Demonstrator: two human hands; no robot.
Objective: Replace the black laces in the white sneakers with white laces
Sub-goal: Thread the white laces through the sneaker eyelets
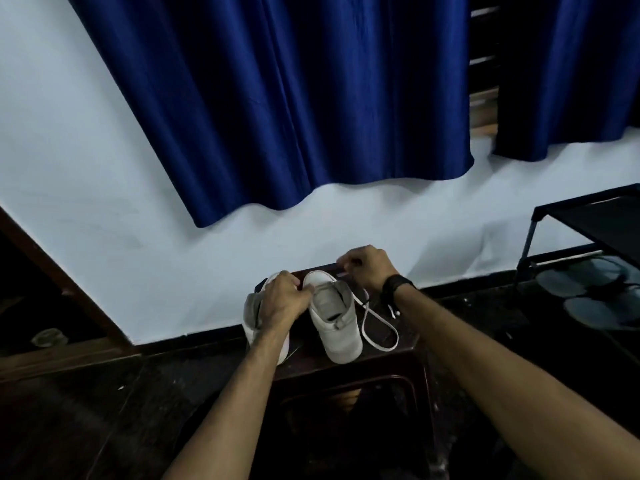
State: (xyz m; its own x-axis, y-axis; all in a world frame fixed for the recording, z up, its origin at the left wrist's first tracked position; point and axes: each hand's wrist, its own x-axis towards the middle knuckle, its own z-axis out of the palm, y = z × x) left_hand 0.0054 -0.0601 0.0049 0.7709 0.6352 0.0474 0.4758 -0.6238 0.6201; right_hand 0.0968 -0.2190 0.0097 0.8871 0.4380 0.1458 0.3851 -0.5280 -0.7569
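A: Two pale canvas sneakers sit side by side on the dark wooden stool (408, 355), toes pointing back at the person. The right-hand sneaker (337, 327) is the one being worked.

B: And the hands?

A: The left hand (282, 303) curls over the gap between the shoes, fingers pressed to the inner edge of the right-hand sneaker, covering most of the left-hand sneaker (251, 318). The right hand (367, 268), at one o'clock from that shoe, is closed in a narrow pinch on the flat white lace (379, 336) near its heel end.

B: Where does the lace run?

A: It drops off the shoe's side toward four o'clock and loops loosely on the stool top. No black lace shows anywhere that I can make out.

B: So which step?

A: Threading white through the upper eyelets, I'd judge. Next he needs the tip steered into an eyelet, then the slack loop drawn through while the left hand steadies the shoe.
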